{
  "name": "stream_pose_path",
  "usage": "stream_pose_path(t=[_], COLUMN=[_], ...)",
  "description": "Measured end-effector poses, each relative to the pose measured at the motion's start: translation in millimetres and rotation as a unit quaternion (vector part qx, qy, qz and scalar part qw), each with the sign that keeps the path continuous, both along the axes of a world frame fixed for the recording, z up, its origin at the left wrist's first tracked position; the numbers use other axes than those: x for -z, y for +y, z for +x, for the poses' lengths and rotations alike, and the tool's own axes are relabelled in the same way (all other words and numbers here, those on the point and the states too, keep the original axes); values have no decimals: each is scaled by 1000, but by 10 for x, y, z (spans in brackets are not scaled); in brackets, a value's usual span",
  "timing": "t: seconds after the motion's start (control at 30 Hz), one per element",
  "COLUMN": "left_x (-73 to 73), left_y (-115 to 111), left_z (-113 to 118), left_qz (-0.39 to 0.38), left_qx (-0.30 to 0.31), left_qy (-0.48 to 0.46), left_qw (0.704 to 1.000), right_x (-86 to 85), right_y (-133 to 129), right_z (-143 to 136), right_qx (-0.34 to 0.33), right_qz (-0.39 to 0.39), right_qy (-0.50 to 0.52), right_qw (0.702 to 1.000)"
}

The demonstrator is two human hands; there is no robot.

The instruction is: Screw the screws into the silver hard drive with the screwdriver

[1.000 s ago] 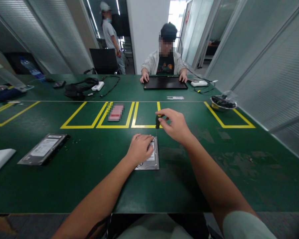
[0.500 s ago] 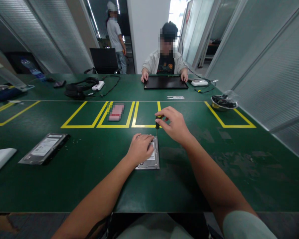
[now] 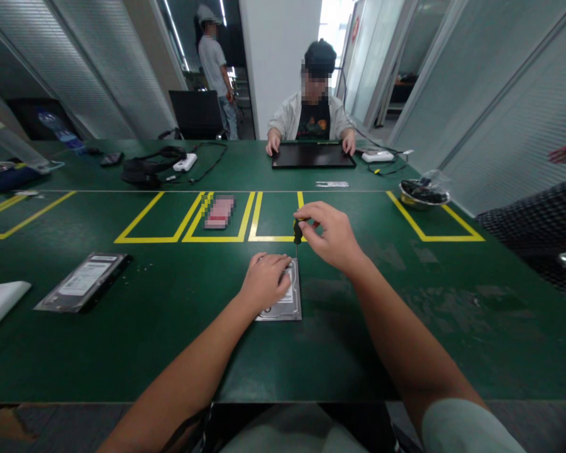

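hard drive (image 3: 288, 306): flat on table (image 3: 104, 358) | left hand (image 3: 266, 283): loosely spread over hard drive | right hand (image 3: 327, 236): pinching screwdriver (image 3: 297, 233) upright, tip at hard drive's far right corner | second drive (image 3: 82, 282): well left of hard drive

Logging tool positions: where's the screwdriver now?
Just right of centre in the head view, the screwdriver is upright in the right hand, at the far right corner of the hard drive.

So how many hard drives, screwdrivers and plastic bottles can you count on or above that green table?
Hard drives: 2, one under the left hand
Screwdrivers: 1, in the right hand
Plastic bottles: 1
Total: 4
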State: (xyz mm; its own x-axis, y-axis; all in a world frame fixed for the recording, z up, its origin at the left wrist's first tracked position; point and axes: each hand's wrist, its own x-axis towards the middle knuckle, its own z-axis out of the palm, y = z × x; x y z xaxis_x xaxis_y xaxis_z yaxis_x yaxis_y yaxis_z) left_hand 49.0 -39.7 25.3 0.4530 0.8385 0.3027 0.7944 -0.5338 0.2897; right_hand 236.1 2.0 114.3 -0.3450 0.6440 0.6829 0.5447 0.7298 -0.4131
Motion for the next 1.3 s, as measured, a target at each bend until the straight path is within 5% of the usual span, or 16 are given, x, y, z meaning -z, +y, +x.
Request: stream_pose_path(t=[1.3], left_x=[-14], left_y=[1], left_z=[-1], left_qz=[-10], left_qx=[1], left_qy=[-2], left_qw=[1000], right_x=[8], right_y=[10], right_z=[0], right_qx=[29], right_qz=[7], right_qy=[-13], right_qw=[999])
